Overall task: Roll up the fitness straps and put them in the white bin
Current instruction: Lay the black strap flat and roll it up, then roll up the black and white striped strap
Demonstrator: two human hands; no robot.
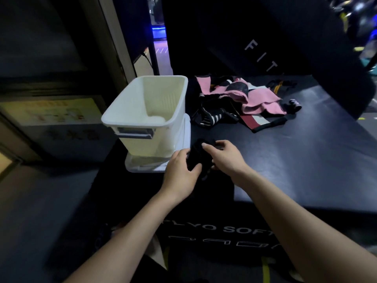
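Head view: white bin (130, 119) sat centre-left, strap pile (240, 101) upper centre. Left hand (180, 172) and right hand (224, 158) both gripped a black strap (196, 158) mid-frame, rolling it. Next, probably: finish roll, drop into bin.

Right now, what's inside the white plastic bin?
The white plastic bin looks empty: only pale inner walls and a patch of bare floor show. Its near wall hides the rest of the bottom.

Both hands, left hand (180, 170) and right hand (224, 158), grip a black strap (199, 156) beside the white bin (146, 117). More straps (240, 99) lie piled on the dark platform (295, 160) behind.
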